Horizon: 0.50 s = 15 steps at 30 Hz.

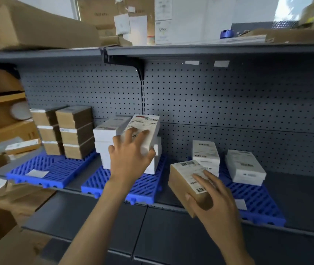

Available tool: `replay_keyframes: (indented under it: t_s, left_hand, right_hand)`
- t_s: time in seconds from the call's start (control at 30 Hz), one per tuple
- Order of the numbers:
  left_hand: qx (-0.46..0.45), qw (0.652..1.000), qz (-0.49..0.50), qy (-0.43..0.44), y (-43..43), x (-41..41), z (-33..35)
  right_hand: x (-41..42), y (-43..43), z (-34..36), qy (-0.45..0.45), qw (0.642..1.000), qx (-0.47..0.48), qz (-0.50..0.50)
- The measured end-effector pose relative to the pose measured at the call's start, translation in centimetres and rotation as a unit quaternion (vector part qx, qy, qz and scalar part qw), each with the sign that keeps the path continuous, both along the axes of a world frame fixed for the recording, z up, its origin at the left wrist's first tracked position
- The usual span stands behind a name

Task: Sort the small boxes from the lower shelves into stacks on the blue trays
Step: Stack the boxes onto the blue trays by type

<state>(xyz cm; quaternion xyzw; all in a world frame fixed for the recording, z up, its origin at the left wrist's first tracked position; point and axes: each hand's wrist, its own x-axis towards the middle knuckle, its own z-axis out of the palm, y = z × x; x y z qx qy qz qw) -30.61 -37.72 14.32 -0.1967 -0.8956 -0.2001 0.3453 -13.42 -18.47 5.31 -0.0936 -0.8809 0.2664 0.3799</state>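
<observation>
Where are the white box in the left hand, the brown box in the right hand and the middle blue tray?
white box [148, 121], head view, labelled top face
brown box [179, 188], head view, bare cardboard side
middle blue tray [99, 179], head view, bare front grid

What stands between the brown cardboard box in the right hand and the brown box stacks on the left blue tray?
The left hand, gripping a white labelled box over the white stack on the middle blue tray, crosses the straight path from the brown cardboard box to the brown stacks. Nothing else visible does.
</observation>
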Motion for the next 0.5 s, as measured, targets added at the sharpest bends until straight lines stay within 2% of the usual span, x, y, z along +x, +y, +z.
replay_keyframes:
  t_s: [0.23, 0.5]
  left_hand:
    - [-0.046, 0.998, 0.018, -0.028, 3.4, -7.2, 0.4]
    - [-0.073, 0.994, 0.008, -0.082, 4.8, -10.9, -0.9]
  right_hand:
    - [-5.2, 1.8, -0.4, -0.017, 1.000, 0.002, -0.012]
    - [-8.0, 2.8, -0.5, -0.020, 0.999, 0.015, -0.025]
